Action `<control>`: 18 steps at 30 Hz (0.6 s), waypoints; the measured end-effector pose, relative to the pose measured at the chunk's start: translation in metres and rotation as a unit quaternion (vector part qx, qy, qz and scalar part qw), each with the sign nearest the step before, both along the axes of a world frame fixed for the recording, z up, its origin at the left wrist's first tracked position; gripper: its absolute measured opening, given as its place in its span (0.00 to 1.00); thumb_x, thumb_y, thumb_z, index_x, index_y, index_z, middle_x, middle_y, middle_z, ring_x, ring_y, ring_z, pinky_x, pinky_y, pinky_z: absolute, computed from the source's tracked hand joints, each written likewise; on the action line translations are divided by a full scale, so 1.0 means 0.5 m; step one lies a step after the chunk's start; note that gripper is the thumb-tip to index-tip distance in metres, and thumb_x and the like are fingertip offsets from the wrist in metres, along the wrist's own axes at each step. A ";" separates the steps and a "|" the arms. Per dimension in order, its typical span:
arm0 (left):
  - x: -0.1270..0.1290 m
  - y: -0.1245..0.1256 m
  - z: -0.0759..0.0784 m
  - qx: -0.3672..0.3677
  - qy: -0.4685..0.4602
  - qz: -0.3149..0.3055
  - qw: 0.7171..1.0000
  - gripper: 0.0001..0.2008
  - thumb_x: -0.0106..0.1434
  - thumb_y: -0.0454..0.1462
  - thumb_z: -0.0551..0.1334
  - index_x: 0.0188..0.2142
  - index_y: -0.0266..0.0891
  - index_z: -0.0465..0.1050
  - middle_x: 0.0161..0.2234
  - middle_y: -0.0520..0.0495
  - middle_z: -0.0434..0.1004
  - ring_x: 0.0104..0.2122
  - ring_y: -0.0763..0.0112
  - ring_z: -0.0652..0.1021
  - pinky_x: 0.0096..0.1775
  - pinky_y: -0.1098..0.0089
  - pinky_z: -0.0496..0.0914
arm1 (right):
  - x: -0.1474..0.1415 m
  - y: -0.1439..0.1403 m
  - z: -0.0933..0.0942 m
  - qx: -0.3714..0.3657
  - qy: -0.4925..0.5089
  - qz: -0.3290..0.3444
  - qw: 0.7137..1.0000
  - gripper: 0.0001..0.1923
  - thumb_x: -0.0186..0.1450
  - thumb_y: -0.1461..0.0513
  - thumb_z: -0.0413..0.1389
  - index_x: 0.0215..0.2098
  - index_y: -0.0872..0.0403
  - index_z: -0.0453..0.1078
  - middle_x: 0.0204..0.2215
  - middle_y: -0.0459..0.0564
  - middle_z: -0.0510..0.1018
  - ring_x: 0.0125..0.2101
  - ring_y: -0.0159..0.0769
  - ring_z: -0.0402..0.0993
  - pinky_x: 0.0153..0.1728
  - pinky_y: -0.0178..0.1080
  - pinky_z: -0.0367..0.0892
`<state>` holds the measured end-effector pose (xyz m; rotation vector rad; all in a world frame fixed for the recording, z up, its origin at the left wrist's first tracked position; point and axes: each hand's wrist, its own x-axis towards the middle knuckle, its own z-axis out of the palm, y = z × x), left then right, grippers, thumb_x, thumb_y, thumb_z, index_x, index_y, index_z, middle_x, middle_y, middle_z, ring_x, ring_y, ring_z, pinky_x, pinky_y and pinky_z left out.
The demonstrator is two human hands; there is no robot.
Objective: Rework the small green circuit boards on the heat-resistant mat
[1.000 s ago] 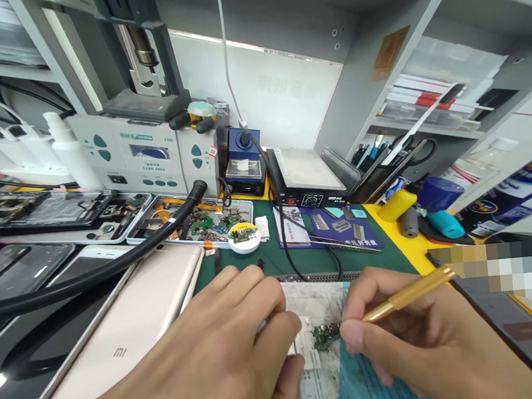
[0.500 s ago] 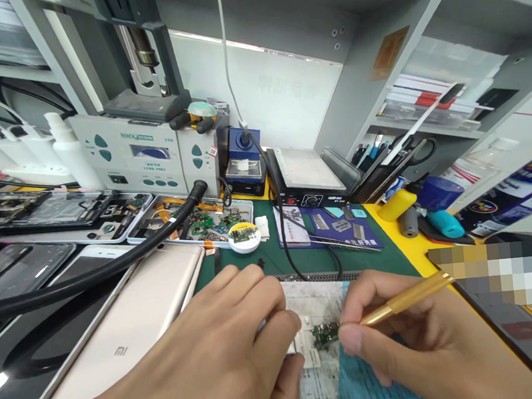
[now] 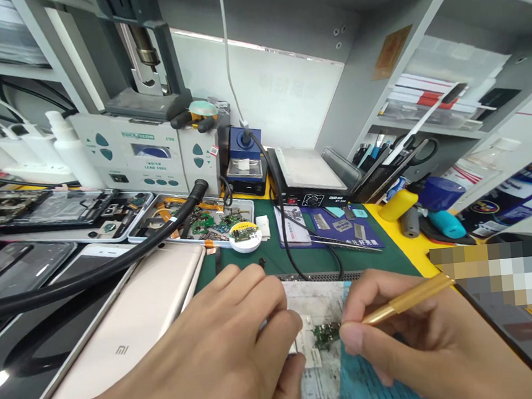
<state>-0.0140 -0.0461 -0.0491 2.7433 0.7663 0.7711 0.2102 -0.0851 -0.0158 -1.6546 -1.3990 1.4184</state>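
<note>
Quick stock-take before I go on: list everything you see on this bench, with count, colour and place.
small circuit board: 1, green, on the white pad between both hands
gold tool: 1, gold, in the right hand, tip hidden by the fingers
gold phone: 1, face down, left of the hands
black hose: 1, lying across the phone
parts tray: 1, metal, behind the phone, holds small boards
round tin: 1, white, at the tray's right end
rework station: 1, pale grey, back left
heating plate: 1, black, back centre
blue card: 1, in front of the plate
left hand: 1, resting by the board
right hand: 1, gripping the tool
</note>
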 end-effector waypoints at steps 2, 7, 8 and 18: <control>0.000 0.001 0.002 -0.001 0.008 -0.002 1.000 0.05 0.66 0.32 0.58 0.32 0.40 0.68 0.33 0.47 0.71 0.35 0.60 0.71 0.39 0.58 0.69 | 0.001 -0.001 -0.003 0.004 0.004 -0.001 1.000 0.17 0.62 0.51 0.66 0.29 0.52 0.68 0.17 0.38 0.60 0.20 0.27 0.49 0.20 0.31 0.47; 0.004 0.009 0.007 -0.012 0.007 0.000 1.000 0.04 0.66 0.32 0.59 0.33 0.40 0.68 0.33 0.48 0.71 0.34 0.61 0.71 0.37 0.58 0.69 | 0.002 0.000 0.000 -0.001 0.007 0.000 1.000 0.15 0.63 0.53 0.66 0.29 0.52 0.68 0.17 0.37 0.59 0.19 0.26 0.49 0.19 0.31 0.46; 0.004 0.011 0.007 -0.005 0.007 0.000 1.000 0.05 0.66 0.32 0.58 0.33 0.40 0.68 0.33 0.47 0.71 0.34 0.60 0.71 0.37 0.58 0.69 | 0.001 0.000 0.002 -0.003 0.008 0.000 1.000 0.15 0.63 0.53 0.66 0.29 0.52 0.68 0.17 0.37 0.60 0.19 0.26 0.49 0.19 0.31 0.46; 0.009 0.011 0.002 0.011 0.013 0.001 1.000 0.06 0.67 0.32 0.57 0.32 0.39 0.68 0.32 0.47 0.71 0.36 0.59 0.71 0.41 0.56 0.68 | 0.008 0.001 -0.006 -0.007 0.027 0.016 1.000 0.15 0.63 0.53 0.66 0.30 0.52 0.68 0.17 0.36 0.58 0.19 0.26 0.48 0.19 0.31 0.45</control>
